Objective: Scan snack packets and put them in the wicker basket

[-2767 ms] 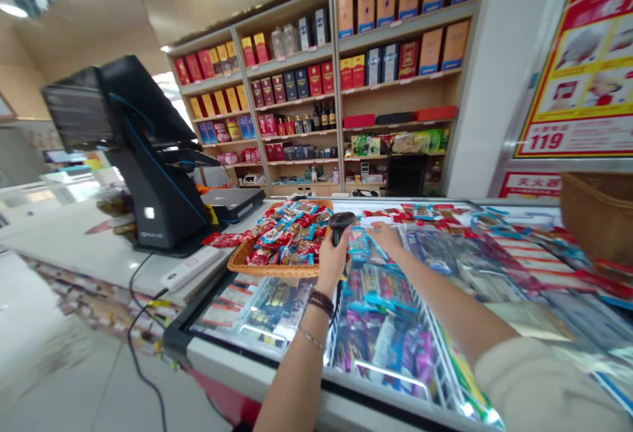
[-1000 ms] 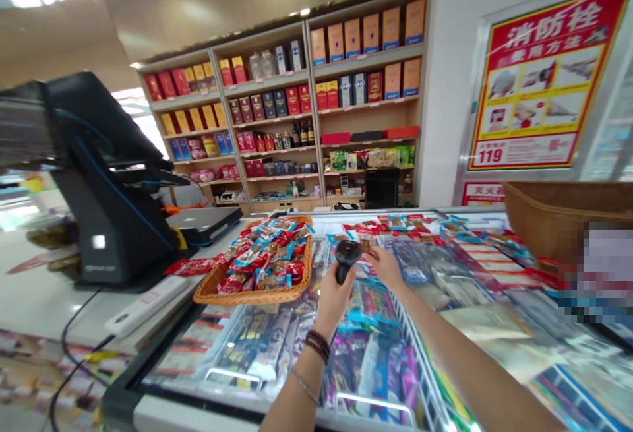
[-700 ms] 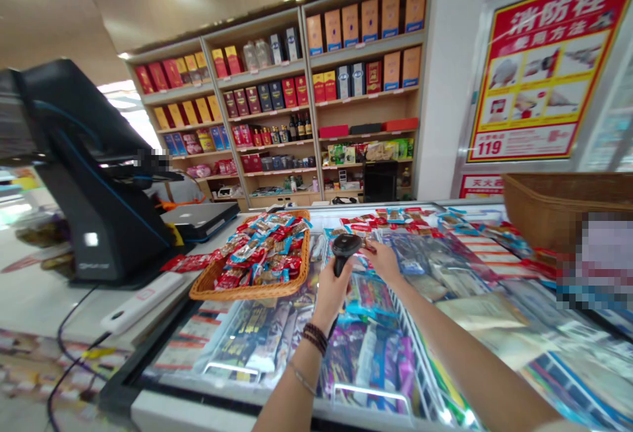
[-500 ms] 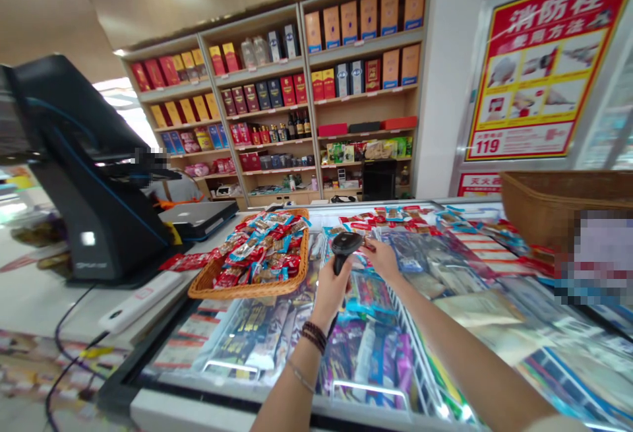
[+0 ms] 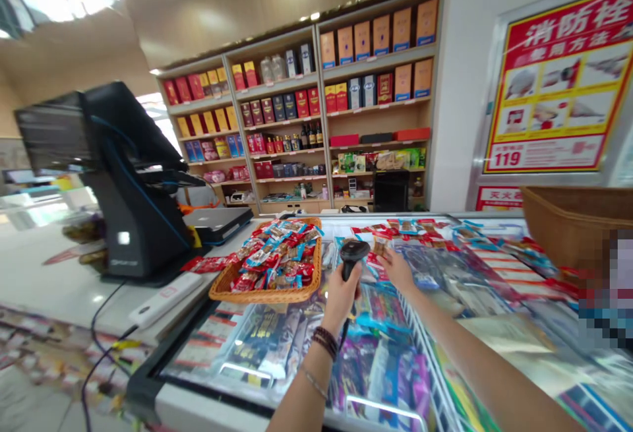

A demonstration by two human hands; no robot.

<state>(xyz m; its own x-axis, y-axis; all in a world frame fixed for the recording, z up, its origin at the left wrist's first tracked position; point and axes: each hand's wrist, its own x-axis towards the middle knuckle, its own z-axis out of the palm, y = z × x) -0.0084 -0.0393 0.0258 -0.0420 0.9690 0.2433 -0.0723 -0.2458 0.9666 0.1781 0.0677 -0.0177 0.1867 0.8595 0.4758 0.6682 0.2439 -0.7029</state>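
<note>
While the wicker basket (image 5: 277, 297) sits nearby, our left grip (image 5: 341, 295) is wrapped round the scanner (image 5: 355, 250), presumably stiff, best held by its handle; beside its head, our right grip (image 5: 397, 270) pinches a small packet (image 5: 380, 243), probably light, slippery, best edge-held.

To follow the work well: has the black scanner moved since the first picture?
Yes: the scanner moved right. In view, it overlapped the wicker basket; now a gap shows between them.

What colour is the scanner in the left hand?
Black. The scanner in the left hand shows best in the head view, the only one.
</note>
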